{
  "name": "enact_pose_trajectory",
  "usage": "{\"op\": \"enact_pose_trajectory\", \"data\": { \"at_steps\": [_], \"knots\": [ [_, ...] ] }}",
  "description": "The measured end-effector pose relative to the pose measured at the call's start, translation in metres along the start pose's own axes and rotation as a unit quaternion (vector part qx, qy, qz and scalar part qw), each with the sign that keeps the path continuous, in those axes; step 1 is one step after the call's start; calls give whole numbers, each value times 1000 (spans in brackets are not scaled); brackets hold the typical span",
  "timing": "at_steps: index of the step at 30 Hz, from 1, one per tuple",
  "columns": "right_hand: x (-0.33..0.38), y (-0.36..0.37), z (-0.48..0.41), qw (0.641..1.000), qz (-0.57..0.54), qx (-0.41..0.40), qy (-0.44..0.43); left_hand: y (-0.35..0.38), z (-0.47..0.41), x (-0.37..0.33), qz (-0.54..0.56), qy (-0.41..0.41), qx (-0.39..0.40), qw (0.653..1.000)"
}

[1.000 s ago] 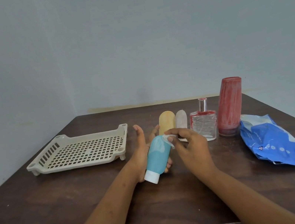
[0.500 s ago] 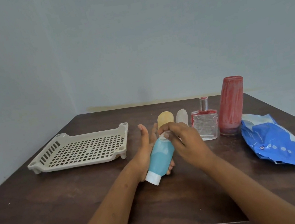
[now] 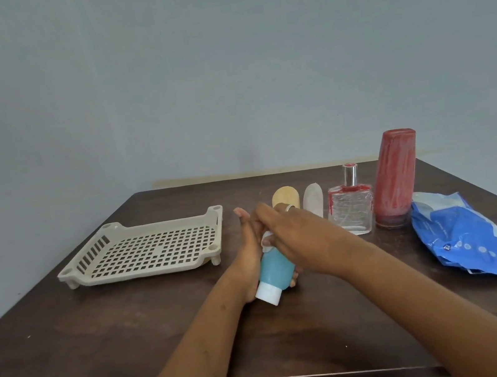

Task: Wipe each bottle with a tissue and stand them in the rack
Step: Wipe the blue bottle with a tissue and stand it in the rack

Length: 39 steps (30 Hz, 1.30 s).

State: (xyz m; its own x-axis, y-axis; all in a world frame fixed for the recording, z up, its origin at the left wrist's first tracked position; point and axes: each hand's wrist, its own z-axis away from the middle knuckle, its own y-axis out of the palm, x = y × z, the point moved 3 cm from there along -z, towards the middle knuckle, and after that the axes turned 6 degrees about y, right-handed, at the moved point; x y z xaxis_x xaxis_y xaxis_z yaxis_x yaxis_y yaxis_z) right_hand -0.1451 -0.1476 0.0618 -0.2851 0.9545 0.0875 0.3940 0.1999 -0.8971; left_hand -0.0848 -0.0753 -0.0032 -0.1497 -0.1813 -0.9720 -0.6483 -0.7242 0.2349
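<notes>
A blue tube bottle (image 3: pixel 274 270) with a white cap lies tilted in my left hand (image 3: pixel 249 254), cap toward me. The fingers of that hand curl under it and the thumb points up. My right hand (image 3: pixel 294 233) lies across the bottle's upper end and presses a white tissue (image 3: pixel 266 238) against it; only a scrap of tissue shows. A beige slotted rack (image 3: pixel 142 250) sits at the left with nothing in it. Behind my hands stand a yellow bottle (image 3: pixel 284 197), a whitish bottle (image 3: pixel 314 200), a clear glass perfume bottle (image 3: pixel 351 209) and a tall red bottle (image 3: pixel 395 177).
A blue tissue pack (image 3: pixel 465 236) lies at the right of the dark wooden table (image 3: pixel 132 326). Its front edge runs just below my forearms. A grey wall stands close behind it.
My right hand slid leftward over the top of the blue bottle with the tissue, now covering most of its upper end. My left hand kept the bottle in place.
</notes>
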Motion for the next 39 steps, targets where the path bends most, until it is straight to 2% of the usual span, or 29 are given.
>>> {"op": "enact_pose_trajectory", "data": {
  "at_steps": [8, 12, 18, 22, 28, 31, 33, 36, 39],
  "knots": [
    [-10, 5, -4, 999, -1, -35, 39, -1, 2, -2, 4, -25, -11, 1000],
    [-2, 10, -2, 997, -3, -57, 44, -4, 2, -4, 5, 0, -38, 999],
    [9, 19, 12, 996, -51, -70, 36, -4, 3, -2, 84, -6, -67, 994],
    [12, 26, 20, 996, -22, -83, 14, -6, 0, -1, 109, -26, -69, 991],
    [13, 22, 19, 989, 61, -137, 3, -9, -6, 5, 94, 8, -46, 994],
    [7, 22, 11, 983, 85, -161, 27, -9, -9, 6, 97, 24, -52, 994],
    [-1, 22, 6, 982, 58, -167, 67, -8, -8, 6, 96, 23, -44, 994],
    [-15, 21, 3, 975, -62, -166, 136, -5, -7, 5, 82, 8, -18, 996],
    [-23, 25, 4, 968, -101, -169, 153, -5, -7, 6, 87, 14, -11, 996]
  ]
}}
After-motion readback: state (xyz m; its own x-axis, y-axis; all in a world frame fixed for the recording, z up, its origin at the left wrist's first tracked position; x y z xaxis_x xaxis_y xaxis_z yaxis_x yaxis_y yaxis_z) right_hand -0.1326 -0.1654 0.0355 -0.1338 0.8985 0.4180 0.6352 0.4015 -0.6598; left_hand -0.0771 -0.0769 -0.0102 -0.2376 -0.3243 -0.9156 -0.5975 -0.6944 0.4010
